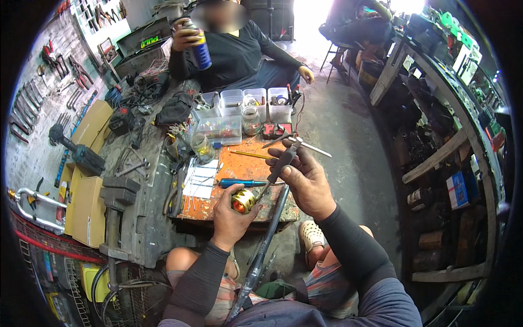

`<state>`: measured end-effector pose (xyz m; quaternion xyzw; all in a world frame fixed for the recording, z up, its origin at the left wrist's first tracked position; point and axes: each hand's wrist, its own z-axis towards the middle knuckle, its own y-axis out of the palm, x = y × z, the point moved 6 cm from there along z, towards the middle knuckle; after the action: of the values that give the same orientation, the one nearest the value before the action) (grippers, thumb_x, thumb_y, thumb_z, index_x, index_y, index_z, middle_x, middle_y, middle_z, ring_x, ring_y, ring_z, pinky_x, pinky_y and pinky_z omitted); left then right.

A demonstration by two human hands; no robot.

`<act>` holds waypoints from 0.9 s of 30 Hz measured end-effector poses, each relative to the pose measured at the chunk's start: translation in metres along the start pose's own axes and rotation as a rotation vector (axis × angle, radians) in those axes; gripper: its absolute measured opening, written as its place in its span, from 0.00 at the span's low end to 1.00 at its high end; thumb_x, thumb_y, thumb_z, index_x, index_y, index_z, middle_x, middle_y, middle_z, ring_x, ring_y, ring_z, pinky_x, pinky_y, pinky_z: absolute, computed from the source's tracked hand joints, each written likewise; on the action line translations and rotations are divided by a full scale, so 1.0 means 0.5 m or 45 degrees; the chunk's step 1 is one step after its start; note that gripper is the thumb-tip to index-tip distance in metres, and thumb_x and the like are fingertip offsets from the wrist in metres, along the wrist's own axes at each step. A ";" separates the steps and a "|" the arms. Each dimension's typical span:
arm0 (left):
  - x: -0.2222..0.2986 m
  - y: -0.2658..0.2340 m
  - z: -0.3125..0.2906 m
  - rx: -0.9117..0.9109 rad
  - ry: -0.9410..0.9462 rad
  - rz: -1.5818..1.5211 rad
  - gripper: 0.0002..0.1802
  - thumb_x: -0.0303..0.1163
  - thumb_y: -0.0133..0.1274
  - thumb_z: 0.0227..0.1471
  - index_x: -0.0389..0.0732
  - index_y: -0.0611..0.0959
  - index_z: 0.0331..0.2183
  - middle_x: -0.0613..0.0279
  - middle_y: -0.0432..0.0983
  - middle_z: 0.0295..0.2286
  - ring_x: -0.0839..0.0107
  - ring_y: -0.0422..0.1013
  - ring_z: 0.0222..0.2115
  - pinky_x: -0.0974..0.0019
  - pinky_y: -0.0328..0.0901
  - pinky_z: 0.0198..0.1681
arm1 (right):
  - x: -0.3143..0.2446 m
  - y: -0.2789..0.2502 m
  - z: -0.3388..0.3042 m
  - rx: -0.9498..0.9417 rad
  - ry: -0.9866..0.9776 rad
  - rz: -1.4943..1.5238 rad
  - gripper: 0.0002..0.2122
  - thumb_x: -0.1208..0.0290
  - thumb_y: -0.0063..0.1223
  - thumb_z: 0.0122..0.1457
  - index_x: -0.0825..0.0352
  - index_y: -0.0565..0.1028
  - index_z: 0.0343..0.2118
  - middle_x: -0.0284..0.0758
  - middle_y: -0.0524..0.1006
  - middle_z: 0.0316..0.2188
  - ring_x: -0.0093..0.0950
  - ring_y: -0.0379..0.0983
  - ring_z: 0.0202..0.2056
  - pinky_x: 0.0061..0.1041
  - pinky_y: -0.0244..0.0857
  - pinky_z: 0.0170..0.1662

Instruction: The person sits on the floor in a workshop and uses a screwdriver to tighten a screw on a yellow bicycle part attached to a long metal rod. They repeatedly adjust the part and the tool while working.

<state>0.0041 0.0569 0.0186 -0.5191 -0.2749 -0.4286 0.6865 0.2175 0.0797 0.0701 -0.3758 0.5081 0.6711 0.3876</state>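
Observation:
My left hand is wrapped round a short gold-coloured cylindrical metal part, with reddish orange showing at its open end. My right hand grips a screwdriver by its dark handle; the thin shaft points down toward the gold part. I cannot tell whether the tip touches it. Between my knees leans a long dark tube, its upper end just below my right hand. On the worn orange tabletop lie a blue-handled screwdriver and a yellow pencil.
Clear plastic bins, a jar and a red-and-black device stand at the table's far side. A bench vise and a drill are at left. Another person sits opposite, holding a spray can. Shelving lines the right.

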 end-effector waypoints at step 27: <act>-0.007 0.021 -0.007 0.010 0.056 0.000 0.37 0.35 0.80 0.43 0.37 0.81 0.53 0.50 0.84 0.46 0.56 0.81 0.47 0.57 0.75 0.52 | -0.010 0.018 -0.007 0.017 -0.098 -0.122 0.34 0.77 0.62 0.68 0.68 0.60 0.74 0.40 0.78 0.54 0.28 0.76 0.58 0.31 0.74 0.58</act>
<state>0.0111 0.0556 0.0097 -0.5067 -0.2616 -0.4388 0.6945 0.2120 0.0740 0.0774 -0.3709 0.4788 0.6622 0.4412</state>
